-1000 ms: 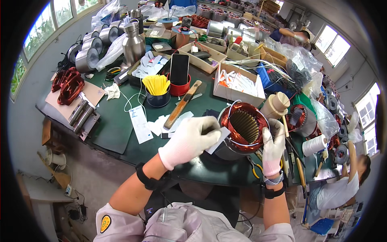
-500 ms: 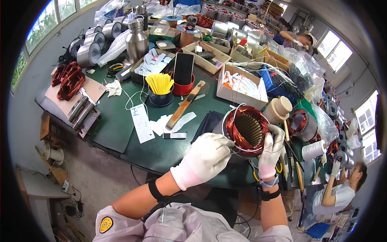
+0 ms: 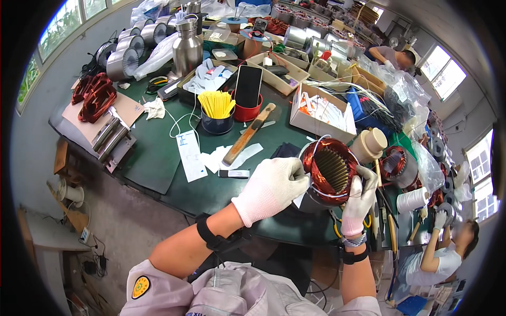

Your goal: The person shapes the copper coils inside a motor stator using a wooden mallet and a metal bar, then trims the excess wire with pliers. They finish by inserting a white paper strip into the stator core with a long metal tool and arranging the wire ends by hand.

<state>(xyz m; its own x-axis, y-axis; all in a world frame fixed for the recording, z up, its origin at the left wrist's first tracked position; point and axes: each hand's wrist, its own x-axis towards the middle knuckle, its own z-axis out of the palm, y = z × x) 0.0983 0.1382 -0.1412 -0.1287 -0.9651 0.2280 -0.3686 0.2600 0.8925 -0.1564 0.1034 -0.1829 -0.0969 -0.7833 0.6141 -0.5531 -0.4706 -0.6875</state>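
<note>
A motor stator [image 3: 311, 203] with red-brown copper windings [image 3: 315, 176] stands at the bench's near edge, its slotted bore tilted up toward me. White lacing cord [image 3: 316, 149] loops over the winding. My left hand [image 3: 271, 190], in a white glove, is closed in a pinch at the stator's left side. A small white slip [image 3: 299, 200] shows just below those fingertips and seems held by them. My right hand [image 3: 360, 203], also gloved, wraps its fingers around the right side of the winding. Its thumb is at the near rim.
Behind the stator are a cream stepped cylinder [image 3: 369, 145] and a box of white slips [image 3: 324, 113]. A wooden-handled tool [image 3: 249, 134] and paper [image 3: 191, 158] lie left. Right are another stator [image 3: 399, 166], a cord spool [image 3: 412, 200] and hand tools. Two people work at the right.
My left hand has drawn in against the stator's left side, and a white slip now shows beneath it. The thin strand between my hands no longer shows. The whole view has shifted slightly.
</note>
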